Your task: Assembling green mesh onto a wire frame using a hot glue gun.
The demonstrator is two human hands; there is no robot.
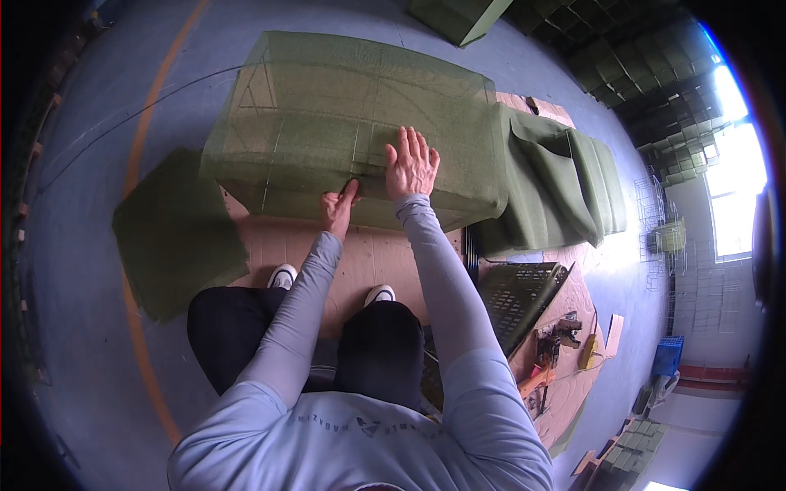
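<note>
Two hands in view, both at the near long side of the mesh box. L hand [337, 209]: fingers curled, thumb extended against the near edge; fingertips hidden, so I can't tell if it has hold of the mesh. R hand [413, 168]: flat, palm down, fingers extended & pointing away from the body, resting on the mesh; nothing in its grasp.

Pos. of mesh box [327, 106]: directly fwd of the torso, wire frame showing thru the green mesh. Long axis runs L–R, approx. crosswise to the forearms. L hand sits abt mid-length, at the edge; R hand sits farther in over the mesh & is nearer the R end. I judge this offset the controlling relation: L at edge, R on face, both well apart from the L end.

Surroundings: cardboard [368, 245] below; green sheet [176, 233] to L; draped green mesh [557, 184] just beside R end; slotted crate [514, 295] nearer the body, R side.
</note>
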